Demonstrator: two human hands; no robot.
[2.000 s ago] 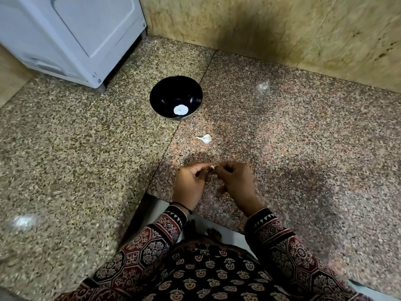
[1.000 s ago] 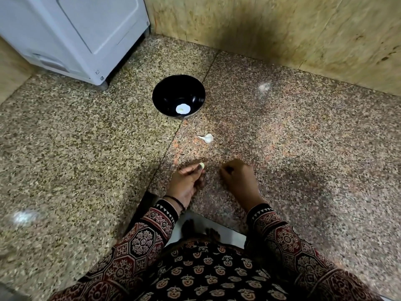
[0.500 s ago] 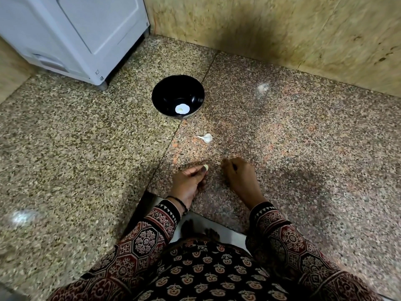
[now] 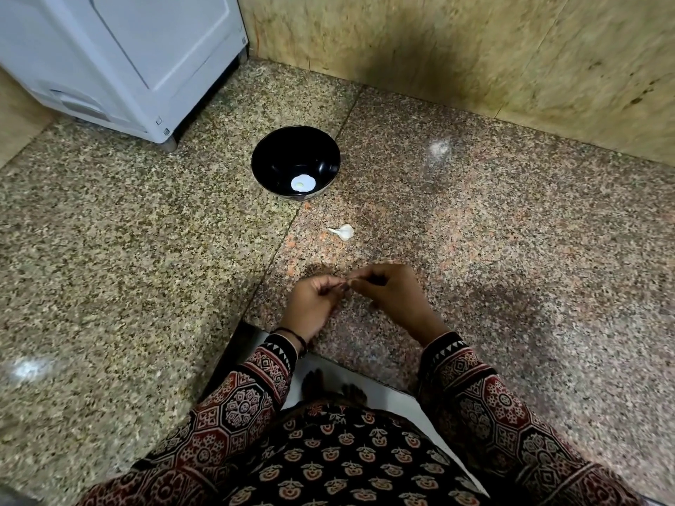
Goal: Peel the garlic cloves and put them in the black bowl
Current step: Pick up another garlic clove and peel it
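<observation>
The black bowl [image 4: 270, 158] stands on the granite counter, with a small white patch [image 4: 302, 183] at its bottom. One unpeeled white garlic clove [image 4: 343, 231] lies on the counter between the bowl and my hands. Near the counter's front edge my left hand [image 4: 314, 304] and my right hand [image 4: 392, 297] meet fingertip to fingertip. Together they pinch a small garlic clove, almost wholly hidden by the fingers.
A white appliance [image 4: 120, 56] stands at the back left, close to the bowl. A tan stone wall [image 4: 456, 49] closes the back. The speckled counter [image 4: 109, 250] wraps around my body in an L shape.
My hands had been apart, the left pinching a clove and the right resting on the counter. The right hand has come back and its fingertips now join the left's.
</observation>
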